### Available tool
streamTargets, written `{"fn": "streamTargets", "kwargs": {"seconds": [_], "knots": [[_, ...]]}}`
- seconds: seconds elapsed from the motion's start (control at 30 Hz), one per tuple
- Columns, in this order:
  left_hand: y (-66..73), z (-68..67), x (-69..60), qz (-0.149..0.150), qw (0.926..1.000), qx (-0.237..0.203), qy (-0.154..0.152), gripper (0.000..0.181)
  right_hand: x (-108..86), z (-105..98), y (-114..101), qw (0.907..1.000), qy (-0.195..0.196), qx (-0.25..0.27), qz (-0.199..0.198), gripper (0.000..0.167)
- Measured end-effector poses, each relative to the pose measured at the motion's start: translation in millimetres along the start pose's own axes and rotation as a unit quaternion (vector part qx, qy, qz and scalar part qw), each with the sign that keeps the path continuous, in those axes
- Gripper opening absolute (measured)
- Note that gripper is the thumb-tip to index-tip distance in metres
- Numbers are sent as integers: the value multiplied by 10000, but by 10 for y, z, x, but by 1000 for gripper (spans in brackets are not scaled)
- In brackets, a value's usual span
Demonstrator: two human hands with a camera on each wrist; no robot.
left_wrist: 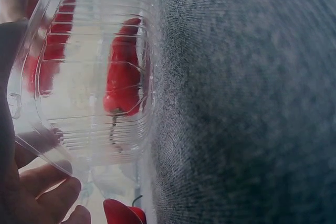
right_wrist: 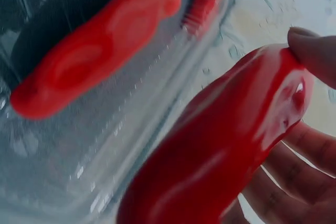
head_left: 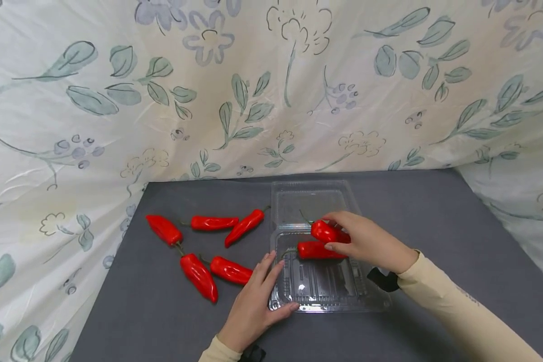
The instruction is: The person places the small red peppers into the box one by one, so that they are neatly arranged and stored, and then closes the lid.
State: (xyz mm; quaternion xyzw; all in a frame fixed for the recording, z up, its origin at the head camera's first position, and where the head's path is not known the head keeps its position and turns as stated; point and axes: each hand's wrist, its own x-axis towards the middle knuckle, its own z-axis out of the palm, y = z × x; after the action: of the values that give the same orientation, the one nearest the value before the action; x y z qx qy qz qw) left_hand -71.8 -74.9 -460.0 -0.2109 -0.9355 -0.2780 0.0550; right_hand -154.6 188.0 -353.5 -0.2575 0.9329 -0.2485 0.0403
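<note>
Right hand [head_left: 372, 240] grips one pepper [head_left: 324, 231] over the box [head_left: 319, 289]; a second pepper [head_left: 318, 250] lies inside. Left hand [head_left: 256, 305], fingers extended, touches the box edge. Five more peppers [head_left: 199, 277] lie left.

Free: table [head_left: 402, 201], upper right of frame; box [head_left: 319, 281], lower part. Obstacles: left hand [head_left: 254, 305], lower centre; sleeve [head_left: 470, 306], lower right; five peppers [head_left: 199, 277], left of centre.
</note>
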Motion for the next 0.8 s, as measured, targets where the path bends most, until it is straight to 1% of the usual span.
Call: {"fn": "streamTargets", "kwargs": {"seconds": [0.1, 0.2, 0.37, 0.47, 0.53, 0.67, 0.8], "knots": [[-2, 20, -16, 5, 10000, -9, 17, 82, 28, 89, -24, 9997, -79, -207, -129, 61], [-7, 39, -20, 56, 9999, -34, 105, 82, 45, 159, -40, 9991, -154, -347, -208, 58], [-6, 51, -11, 80, 9995, -157, 253, 94, 60, 275, -72, 9950, -378, -688, -619, 54], [-3, 48, -5, 57, 9993, -250, 273, 100, 58, 363, -87, 9913, -503, -882, -837, 54], [3, 41, -3, 47, 9993, -271, 267, 100, 51, 426, -94, 9894, -564, -1006, -877, 54], [5, 29, -4, 46, 9993, -283, 230, 98, 38, 534, -95, 9875, -682, -1147, -835, 53], [1, 24, -1, -9, 9995, -280, 161, 98, 37, 583, -109, 9860, -703, -1246, -859, 54]]}}
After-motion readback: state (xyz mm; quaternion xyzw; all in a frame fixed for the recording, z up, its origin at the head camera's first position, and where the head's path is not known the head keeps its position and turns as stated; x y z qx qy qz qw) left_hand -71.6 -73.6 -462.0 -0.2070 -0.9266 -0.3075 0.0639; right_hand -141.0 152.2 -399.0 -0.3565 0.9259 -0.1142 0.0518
